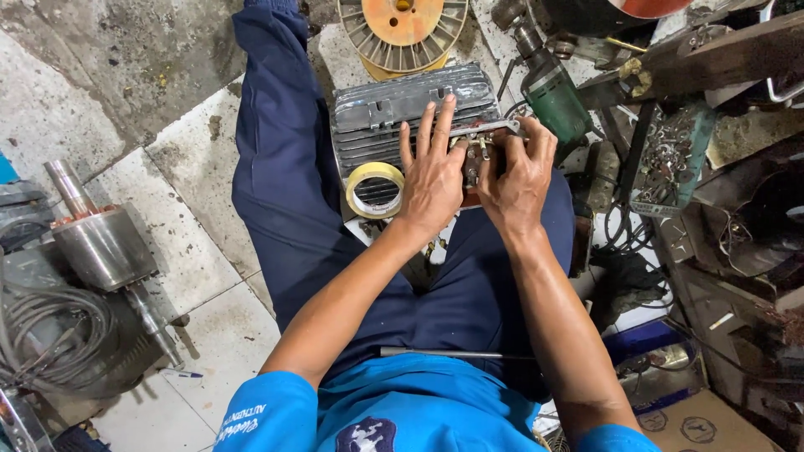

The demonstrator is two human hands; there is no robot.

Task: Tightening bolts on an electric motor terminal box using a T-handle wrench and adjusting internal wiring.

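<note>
Presently I am looking down from the head view on a seated person in dark blue trousers, working over a ribbed grey motor housing that is resting between the knees at 12 o'clock. The left hand is lying flat with fingers spread across the housing's top, steadying it rather than closing on anything. The right hand is curling its fingers around the small terminal block at the housing's 3 o'clock side; whether the fingertips are pinching a part there I cannot tell, since they are hiding it.

A roll of yellow tape is leaning against the housing at 7 o'clock of the left hand. A green power tool is lying at 1 o'clock, a finned orange spool beyond the housing, and a steel rotor with shaft well apart at 9 o'clock.

Judgement: the housing is looking heavy, rigid and cast, with fins offering firm purchase; I am rating the broad finned flanks as the sound holding points. The terminal block is appearing small and comparatively delicate, calling for fingertip handling only.
</note>
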